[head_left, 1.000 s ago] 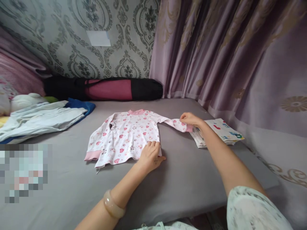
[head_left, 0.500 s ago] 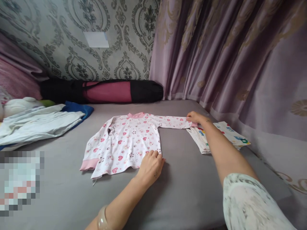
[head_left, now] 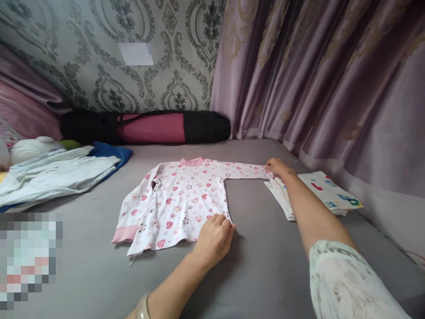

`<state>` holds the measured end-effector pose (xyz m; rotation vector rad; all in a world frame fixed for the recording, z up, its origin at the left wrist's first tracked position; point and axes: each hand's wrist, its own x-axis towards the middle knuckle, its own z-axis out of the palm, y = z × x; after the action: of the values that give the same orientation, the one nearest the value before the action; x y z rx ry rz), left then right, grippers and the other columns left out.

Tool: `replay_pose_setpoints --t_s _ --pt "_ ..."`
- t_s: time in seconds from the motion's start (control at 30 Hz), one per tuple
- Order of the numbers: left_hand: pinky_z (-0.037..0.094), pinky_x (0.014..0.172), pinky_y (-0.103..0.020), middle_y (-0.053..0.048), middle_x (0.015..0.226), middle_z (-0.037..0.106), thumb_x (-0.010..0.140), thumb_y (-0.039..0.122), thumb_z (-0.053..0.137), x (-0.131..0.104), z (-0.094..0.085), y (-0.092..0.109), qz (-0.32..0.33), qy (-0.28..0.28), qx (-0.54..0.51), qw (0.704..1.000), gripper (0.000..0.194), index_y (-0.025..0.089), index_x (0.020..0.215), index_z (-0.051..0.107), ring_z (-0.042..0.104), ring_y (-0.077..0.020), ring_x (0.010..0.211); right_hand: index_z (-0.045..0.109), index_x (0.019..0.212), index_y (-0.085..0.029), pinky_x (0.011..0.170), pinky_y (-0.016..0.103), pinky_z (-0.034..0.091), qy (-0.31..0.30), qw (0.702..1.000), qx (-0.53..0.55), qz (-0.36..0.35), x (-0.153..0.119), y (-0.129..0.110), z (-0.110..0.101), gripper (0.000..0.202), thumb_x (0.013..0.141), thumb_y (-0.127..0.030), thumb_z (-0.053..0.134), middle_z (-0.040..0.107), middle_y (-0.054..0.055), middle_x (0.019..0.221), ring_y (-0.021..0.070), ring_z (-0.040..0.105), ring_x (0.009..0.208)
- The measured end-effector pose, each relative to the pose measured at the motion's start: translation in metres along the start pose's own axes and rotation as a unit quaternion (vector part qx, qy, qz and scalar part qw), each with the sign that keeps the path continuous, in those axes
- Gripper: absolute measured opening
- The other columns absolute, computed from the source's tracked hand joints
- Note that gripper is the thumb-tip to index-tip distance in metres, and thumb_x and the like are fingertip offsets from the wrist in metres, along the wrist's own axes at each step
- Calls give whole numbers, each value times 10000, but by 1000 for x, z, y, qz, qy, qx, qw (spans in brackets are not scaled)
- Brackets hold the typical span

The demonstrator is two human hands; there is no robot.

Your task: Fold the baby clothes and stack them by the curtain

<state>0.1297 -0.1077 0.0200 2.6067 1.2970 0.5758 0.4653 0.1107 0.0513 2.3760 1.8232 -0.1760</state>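
Note:
A small white long-sleeved shirt (head_left: 186, 195) with pink hearts, pink collar and pink cuffs lies spread on the grey bed sheet (head_left: 259, 257). My left hand (head_left: 215, 239) is closed on the shirt's lower right corner, fingertips pinching the hem. At the end of the sleeve stretched out to the right, my right hand (head_left: 278, 168) pinches the cuff, which it largely covers. The other sleeve hangs down along the shirt's left side, its cuff flat on the sheet.
Folded white cloths with coloured prints (head_left: 327, 190) lie at the right, partly under my right forearm. White and blue clothes (head_left: 66, 170) are heaped at the left. A black and pink long bag (head_left: 152, 128) rests along the wall, beside purple curtains (head_left: 285, 66).
The view has shifted slightly. Both hands keep their grip, and the right-hand sleeve and the lower right corner look pulled a little farther out.

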Motion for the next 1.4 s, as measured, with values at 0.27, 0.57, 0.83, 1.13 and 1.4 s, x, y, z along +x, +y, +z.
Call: replay_pose_setpoints --t_s 0.27,0.57,0.83,1.13,1.4 --pt "467 692 -289 -51 827 618 1013 265 335 -1 3 1 13 43 -40 998 308 195 796 542 573 -168 758 663 1196 -152 928 372 436 31 998 -29 39 5 -7 8 307 950 -235 498 647 178 1223 271 600 1149" --pt "477 693 -308 -49 807 629 997 281 407 1 14 1 65 19 11 998 287 175 789 573 587 -186 766 663 1182 -113 964 399 403 63 994 -59 70 7 -18 14 327 954 -201 445 648 202 1208 277 593 1164" --pt "476 708 -345 -67 862 640 985 392 410 2 3 5 29 -3 -6 1000 333 174 820 599 599 -216 824 660 1171 -76 980 456 360 104 984 -101 108 -4 -47 7 397 912 -77 358 633 213 1218 313 536 1213" --pt "439 981 -446 -135 1201 631 942 175 400 4 -6 -24 -106 54 59 991 245 137 1077 600 549 -283 1173 548 1311 -116 1046 340 350 129 966 51 -216 -60 -179 31 448 996 -235 252 571 166 1332 249 509 1237" --pt "318 1138 -524 -171 1508 417 964 277 392 -1 8 -30 -108 -24 51 993 459 113 1388 449 358 -328 1411 214 1541 -107 1173 570 85 37 982 100 -154 -57 -203 54 697 988 -527 145 180 129 1618 305 104 1486"
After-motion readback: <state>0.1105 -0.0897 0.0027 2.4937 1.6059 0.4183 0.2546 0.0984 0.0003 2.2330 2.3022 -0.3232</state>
